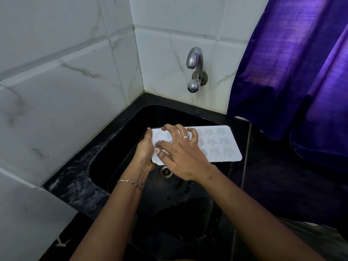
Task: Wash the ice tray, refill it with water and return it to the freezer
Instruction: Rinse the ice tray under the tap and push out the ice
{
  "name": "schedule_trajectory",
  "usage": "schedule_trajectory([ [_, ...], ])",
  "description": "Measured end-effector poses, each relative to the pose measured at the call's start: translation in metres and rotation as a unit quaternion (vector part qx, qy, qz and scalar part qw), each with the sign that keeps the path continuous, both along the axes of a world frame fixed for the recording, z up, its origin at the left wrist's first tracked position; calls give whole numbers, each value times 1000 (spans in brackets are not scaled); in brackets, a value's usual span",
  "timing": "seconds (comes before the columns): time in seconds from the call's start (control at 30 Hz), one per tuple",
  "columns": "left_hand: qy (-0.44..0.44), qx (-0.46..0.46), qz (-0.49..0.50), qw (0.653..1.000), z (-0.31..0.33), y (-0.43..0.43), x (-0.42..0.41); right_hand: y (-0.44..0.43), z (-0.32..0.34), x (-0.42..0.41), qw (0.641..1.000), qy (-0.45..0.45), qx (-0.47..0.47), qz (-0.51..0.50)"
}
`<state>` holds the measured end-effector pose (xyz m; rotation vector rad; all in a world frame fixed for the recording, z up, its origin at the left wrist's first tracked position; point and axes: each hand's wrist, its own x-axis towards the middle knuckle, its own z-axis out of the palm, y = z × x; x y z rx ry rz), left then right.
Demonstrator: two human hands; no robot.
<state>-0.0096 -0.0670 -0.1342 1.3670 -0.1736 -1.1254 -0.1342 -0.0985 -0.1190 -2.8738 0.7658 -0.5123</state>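
White ice tray (216, 146) with star-shaped moulds, held roughly level above the black sink (116, 166), mould side up, not touching the basin. Left hand (145, 153) grips the tray's near-left short end: palm against the edge, one fingertip hooked over the far corner. The rest of its fingers are under the tray and hidden. Right hand (180, 153) sits on top of the tray's left half, spread wide in a claw, with fingers bent and tips down in the moulds. Its thumb lies on the tray face near the left hand, and it is not wrapped round anything. The right half of the tray sticks out free, to the right of the right hand.

Ring (185, 136) on a right finger, thin bracelet (130, 182) on the left wrist. Drain (165, 171) directly below the right hand's wrist, partly covered by the tray's edge. Wet streaks on the sink ledge (79, 178), left of the left forearm. Steel tap (194, 68) on the wall beyond both hands, spout above the tray's far edge, no water visible from it. White marbled tiles (66, 81) to the left and behind. Purple curtain (291, 72) hanging to the right of the right hand, its hem over the dark counter (282, 185).
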Motion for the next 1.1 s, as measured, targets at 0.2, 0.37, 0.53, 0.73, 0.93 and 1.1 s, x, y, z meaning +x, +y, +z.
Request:
schedule_trajectory([
  [0.2, -2, -2, 9, 1000, 3, 2, 2, -1, -1, -1, 1000, -5, -1, -7],
  [0.37, -13, -2, -10, 1000, 7, 0, 2, 1, 0, 2, 999, -2, -19, -34],
  [0.53, 3, 0, -11, 1000, 5, 0, 6, -3, 0, 2, 1000, 8, -6, -3],
  [0.73, -10, 8, 15, 1000, 5, 1, 0, -1, 0, 2, 999, -23, 17, -20],
  [0.93, -12, 9, 11, 1000, 8, 3, 1, -2, 2, -2, 1000, -16, 23, 12],
  [1.1, -21, 10, 47, 999, 1, 9, 11, -14, -1, -41, 995, -88, 9, -55],
])
